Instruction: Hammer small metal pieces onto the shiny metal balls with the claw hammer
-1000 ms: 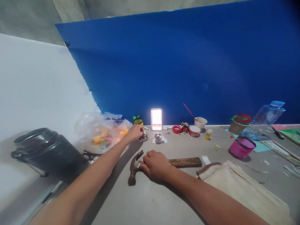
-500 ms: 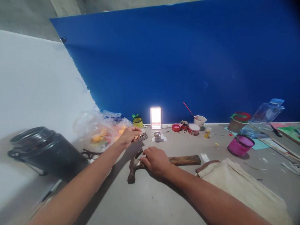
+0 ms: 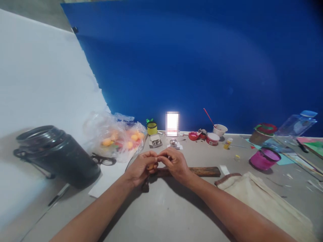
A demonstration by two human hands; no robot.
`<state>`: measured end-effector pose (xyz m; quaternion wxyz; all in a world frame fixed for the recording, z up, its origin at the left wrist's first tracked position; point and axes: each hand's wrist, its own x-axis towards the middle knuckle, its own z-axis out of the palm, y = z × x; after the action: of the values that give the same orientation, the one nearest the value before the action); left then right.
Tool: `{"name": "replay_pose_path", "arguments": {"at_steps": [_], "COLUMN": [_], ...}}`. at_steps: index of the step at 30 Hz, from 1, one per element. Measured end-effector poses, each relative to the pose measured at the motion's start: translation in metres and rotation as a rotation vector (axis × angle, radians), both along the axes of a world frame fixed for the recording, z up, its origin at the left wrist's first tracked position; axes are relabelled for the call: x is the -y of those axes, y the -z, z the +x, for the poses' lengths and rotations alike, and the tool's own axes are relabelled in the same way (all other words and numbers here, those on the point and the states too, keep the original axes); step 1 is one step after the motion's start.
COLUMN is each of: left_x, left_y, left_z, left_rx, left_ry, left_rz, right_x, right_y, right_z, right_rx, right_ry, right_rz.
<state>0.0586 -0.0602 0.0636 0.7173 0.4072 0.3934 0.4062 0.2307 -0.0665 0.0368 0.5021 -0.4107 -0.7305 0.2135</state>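
My left hand and my right hand meet over the middle of the grey table, fingertips pinched together on something too small to name. Under them lies a hammer: its wooden handle runs out to the right and its dark head shows just below my left hand. Behind the hands sit a small open box of metal bits and a shiny silver ball on a white scrap.
A black jar lies on its side at the left, beside dark glasses and a plastic bag of fruit. Along the blue wall stand a yellow cup, red lids and a white bowl. A pink tub, a clear bottle and a cloth are on the right.
My left hand came back from the small box at the rear to the middle. My right hand let go of the hammer and rose to meet it, fingertips pinched together.
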Motion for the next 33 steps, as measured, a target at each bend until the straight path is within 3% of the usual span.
{"name": "replay_pose_path", "arguments": {"at_steps": [6,10,14,20,24,33], "left_x": [-0.003,-0.002,-0.001,-0.001,0.005,0.010], "left_y": [0.009,0.010,0.006,-0.007,-0.008,0.011], "left_z": [-0.002,-0.001,0.000,-0.003,-0.008,-0.022], "left_rx": [0.065,0.058,0.032,0.009,0.034,-0.068], "left_ry": [-0.051,-0.036,-0.020,-0.092,-0.011,0.091], "left_rz": [-0.035,-0.009,0.035,0.015,0.080,0.198], "right_x": [-0.001,0.001,0.004,0.002,-0.001,-0.006], "right_y": [0.000,-0.003,-0.008,-0.013,-0.011,-0.003], "right_z": [-0.001,-0.002,-0.002,0.003,0.005,0.007], "right_rx": [-0.095,-0.147,-0.227,-0.365,-0.428,-0.526], "right_ry": [-0.090,-0.072,-0.045,-0.161,-0.229,-0.321], "right_rz": [-0.074,-0.157,-0.202,-0.465,-0.571,-0.768]}}
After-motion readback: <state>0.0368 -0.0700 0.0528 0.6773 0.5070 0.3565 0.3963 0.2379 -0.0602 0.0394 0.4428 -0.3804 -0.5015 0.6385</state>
